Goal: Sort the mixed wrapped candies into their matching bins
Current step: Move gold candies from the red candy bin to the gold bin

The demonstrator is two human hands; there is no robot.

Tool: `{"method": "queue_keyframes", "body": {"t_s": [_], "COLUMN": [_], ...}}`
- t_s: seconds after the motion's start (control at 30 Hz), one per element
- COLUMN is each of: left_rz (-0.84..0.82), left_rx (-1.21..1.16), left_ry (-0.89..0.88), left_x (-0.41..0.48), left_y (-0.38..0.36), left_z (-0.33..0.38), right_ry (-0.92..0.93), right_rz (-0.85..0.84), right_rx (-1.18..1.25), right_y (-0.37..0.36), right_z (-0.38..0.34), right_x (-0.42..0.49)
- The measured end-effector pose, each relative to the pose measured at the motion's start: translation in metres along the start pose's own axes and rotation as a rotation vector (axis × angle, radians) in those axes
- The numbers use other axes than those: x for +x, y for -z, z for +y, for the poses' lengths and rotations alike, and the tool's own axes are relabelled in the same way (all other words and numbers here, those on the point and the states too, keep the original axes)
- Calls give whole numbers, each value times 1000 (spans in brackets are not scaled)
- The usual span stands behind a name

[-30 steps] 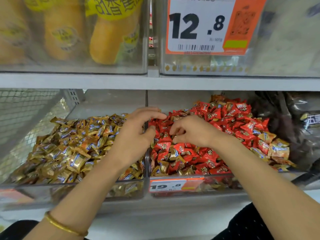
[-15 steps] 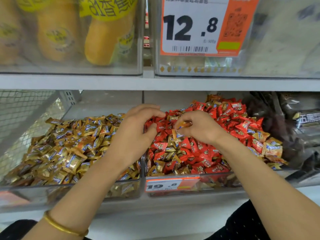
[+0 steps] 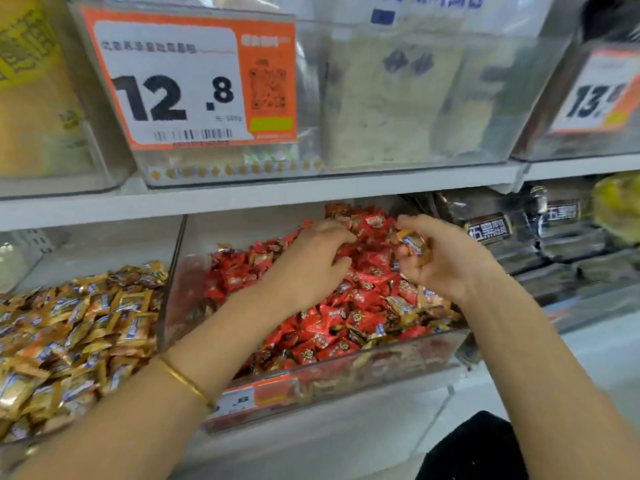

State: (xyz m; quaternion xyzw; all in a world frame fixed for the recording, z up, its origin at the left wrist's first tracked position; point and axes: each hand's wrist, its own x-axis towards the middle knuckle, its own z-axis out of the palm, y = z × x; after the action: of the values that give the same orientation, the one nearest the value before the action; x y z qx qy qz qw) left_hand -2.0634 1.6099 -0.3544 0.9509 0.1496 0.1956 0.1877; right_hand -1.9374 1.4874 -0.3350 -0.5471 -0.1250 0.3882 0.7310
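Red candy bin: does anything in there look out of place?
Yes: gold strays lie scattered among the red candies, mostly at the front right of the bin. They match the gold pile next door, so they look misplaced. The right hand holds one gold candy.

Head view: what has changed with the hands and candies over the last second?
The left hand moved from the divider between the bins rightward and deeper into the red-candy bin, fingers curled among the wrappers. The right hand, which pinched a gold-wrapped candy from the red pile, now holds it raised near the back. The gold candies in the left bin lie unchanged.
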Motion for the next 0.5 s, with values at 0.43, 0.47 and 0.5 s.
{"method": "queue_keyframes", "body": {"t_s": [0.43, 0.47, 0.5], "left_rz": [-403, -406, -407], "left_rx": [358, 364, 371], "left_ry": [-59, -48, -39], "left_x": [45, 43, 40], "left_y": [-43, -41, -39], "left_z": [-3, -7, -11], "right_ry": [351, 293, 238], "right_rz": [38, 1, -41], "right_rx": [-1492, -1544, -1579], "right_y": [36, 35, 34], "right_z": [-3, -2, -1], "right_x": [9, 8, 7]}}
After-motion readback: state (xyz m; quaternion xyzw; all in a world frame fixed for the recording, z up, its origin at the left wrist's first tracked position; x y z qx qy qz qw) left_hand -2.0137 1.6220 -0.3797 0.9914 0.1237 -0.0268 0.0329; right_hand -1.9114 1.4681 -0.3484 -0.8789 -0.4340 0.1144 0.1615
